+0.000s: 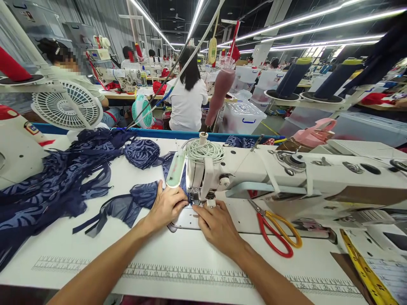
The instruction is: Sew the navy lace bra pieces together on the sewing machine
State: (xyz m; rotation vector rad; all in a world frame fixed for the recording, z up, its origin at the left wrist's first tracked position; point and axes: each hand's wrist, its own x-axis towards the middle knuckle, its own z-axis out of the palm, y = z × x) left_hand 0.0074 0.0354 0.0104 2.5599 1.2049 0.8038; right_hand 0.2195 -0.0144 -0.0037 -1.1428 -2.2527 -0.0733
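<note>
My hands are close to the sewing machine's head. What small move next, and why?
I'd probably ease the blue cloth slightly further under the sewing machine, moving slowly. The left hand lies over the cloth, the right hand is flat across from it, and both reach close to the stitching spot, so a short, careful guide seems safest.

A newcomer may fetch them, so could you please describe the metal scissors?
Find the long white sewing machine on the white tabletop. Along its near side, right of the right hand, lie the metal scissors. One red and one yellow-orange looped handle set them apart from the white machine.
</note>
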